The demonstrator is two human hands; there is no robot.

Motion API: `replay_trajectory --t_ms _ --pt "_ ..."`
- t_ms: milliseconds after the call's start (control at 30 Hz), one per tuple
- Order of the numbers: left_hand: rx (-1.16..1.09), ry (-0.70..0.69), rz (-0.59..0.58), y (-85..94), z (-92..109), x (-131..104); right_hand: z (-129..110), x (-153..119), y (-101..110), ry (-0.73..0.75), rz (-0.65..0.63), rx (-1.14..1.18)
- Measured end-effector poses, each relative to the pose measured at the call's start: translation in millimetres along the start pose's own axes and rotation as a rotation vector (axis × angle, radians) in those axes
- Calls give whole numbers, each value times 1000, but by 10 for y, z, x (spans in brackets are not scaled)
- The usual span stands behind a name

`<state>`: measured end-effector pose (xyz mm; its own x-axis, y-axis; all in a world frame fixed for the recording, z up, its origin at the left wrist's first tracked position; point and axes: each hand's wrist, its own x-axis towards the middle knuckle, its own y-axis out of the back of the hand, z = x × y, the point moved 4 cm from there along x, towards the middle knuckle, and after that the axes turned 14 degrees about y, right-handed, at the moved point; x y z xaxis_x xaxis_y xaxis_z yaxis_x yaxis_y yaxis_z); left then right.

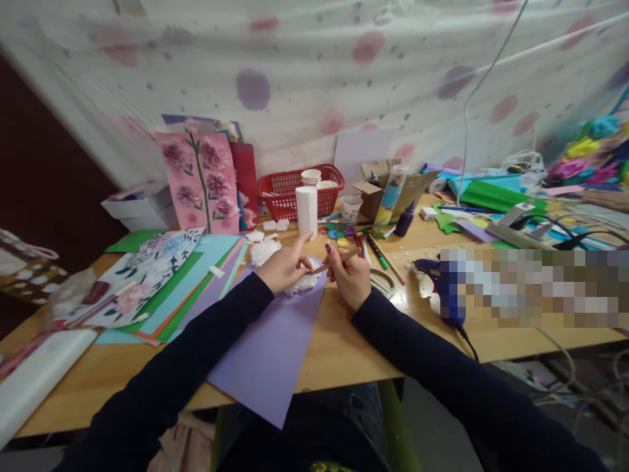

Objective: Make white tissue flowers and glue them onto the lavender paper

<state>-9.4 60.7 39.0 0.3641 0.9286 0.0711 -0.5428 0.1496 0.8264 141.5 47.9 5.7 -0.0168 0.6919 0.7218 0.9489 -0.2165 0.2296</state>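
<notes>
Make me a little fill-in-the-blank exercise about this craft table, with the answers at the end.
Of the left hand and the right hand, the one holding the thin wooden stick is the ____.
Beneath the left hand lies a paper sheet coloured ____.
Behind the white cylinder is a plastic basket coloured ____.
On the pink card, the flowers' long central stem is ____.

Missing words: right; purple; red; green.
</notes>
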Motion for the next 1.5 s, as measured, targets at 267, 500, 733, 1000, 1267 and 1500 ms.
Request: replay_trajectory --t_ms 267,500,733,1000,1267,1500 --pt "-49 27 290 352 -114 -44 29 -8 -31 24 -60 -58" --pt "-49 120 507 774 -353 -139 34 11 48 -36 79 28" --pt "-55 263 776 1409 -901 -376 23 23 113 -102 184 83" --pt "88 700 876 1824 -1579 -752 18 6 123 -126 198 87" --pt "374 612 534 1540 -2005 -391 -22 13 102 -112 164 88" --pt "306 544 505 1394 -2083 -123 13 6 91 -142 163 80"
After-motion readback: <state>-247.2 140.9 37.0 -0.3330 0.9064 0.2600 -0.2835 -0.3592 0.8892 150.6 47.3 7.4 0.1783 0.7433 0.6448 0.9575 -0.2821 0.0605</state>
